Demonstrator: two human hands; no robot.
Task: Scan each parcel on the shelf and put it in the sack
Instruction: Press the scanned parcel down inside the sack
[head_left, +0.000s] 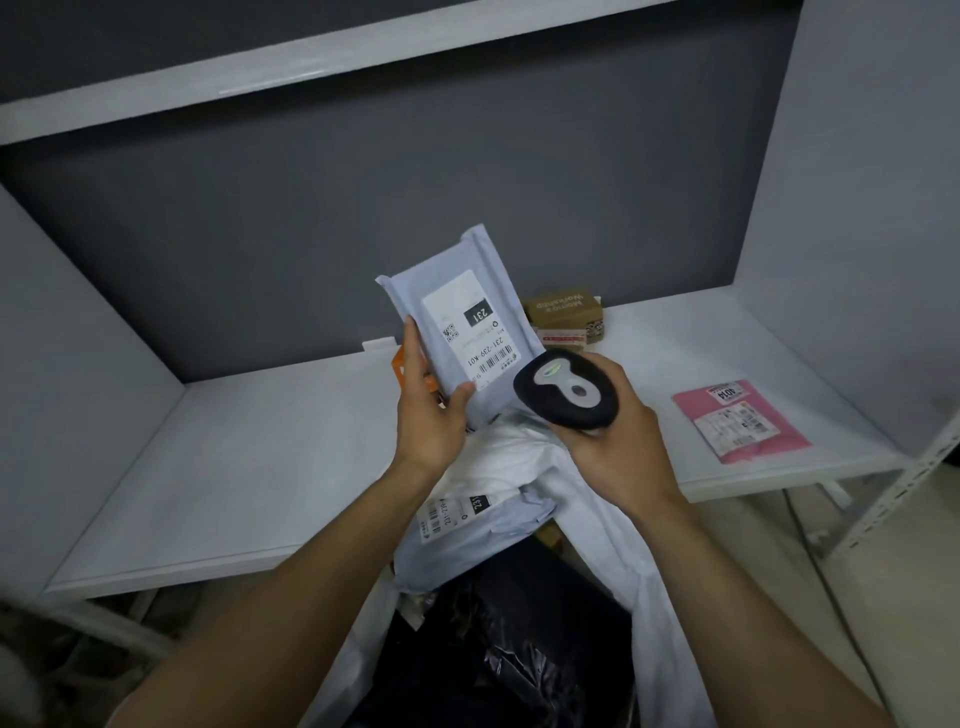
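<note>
My left hand (428, 410) grips a pale grey poly-bag parcel (462, 291) by its lower left corner and holds it upright above the shelf, its white label with "231" facing me. My right hand (615, 441) holds a black barcode scanner (566, 392) just right of the parcel's lower edge, its head turned toward the label. Below my hands the white sack (639, 571) hangs open, with a grey labelled parcel (467, 530) and black-wrapped parcels (519, 649) inside. On the shelf lie a pink parcel (740, 421) at the right and a brown cardboard box (563, 317) behind.
The white shelf board (234, 467) spans the view, with a dark grey back wall and another board above. An orange item (402, 371) peeks out behind my left hand. A white metal upright (904, 483) stands at the right; the floor lies below it.
</note>
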